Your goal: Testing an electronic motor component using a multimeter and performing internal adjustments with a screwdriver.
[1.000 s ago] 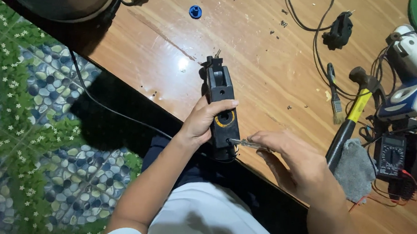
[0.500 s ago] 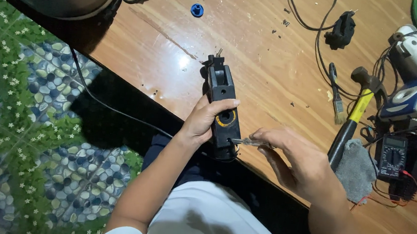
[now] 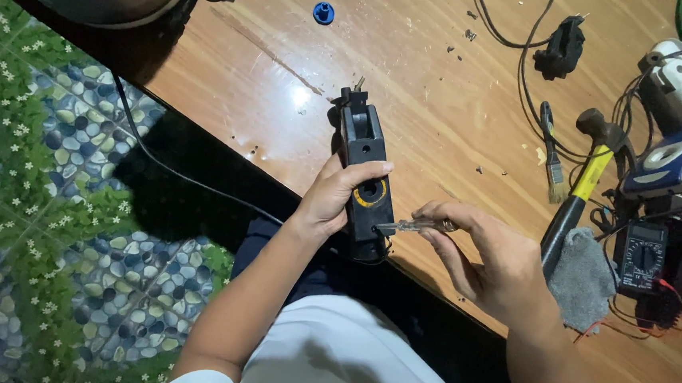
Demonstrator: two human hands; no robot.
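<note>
Here, near the middle of the frame, the left hand (image 3: 339,198) wraps around a long black plastic tool housing with a yellow ring on its face (image 3: 364,177), thumb laid across the top and fingers curled under the far side, so the grip is closed firmly on it. The housing's long axis runs from the table edge at lower centre up toward the upper middle of the frame, its near end overhanging the edge of the brown wooden table (image 3: 443,103). The right hand (image 3: 488,262) sits just to the right of it and pinches a small screwdriver with a clear handle (image 3: 417,226) between thumb and fingertips; the shaft lies almost crosswise to the housing, pointing left, its tip touching the housing's right side just below the yellow ring. Both hands are thus on the housing's near end, the left holding, the right reaching in from the side. Farther right on the table lie a hammer with a yellow and black handle (image 3: 580,184), a grey cloth (image 3: 583,276) and a black multimeter (image 3: 644,257).
</note>
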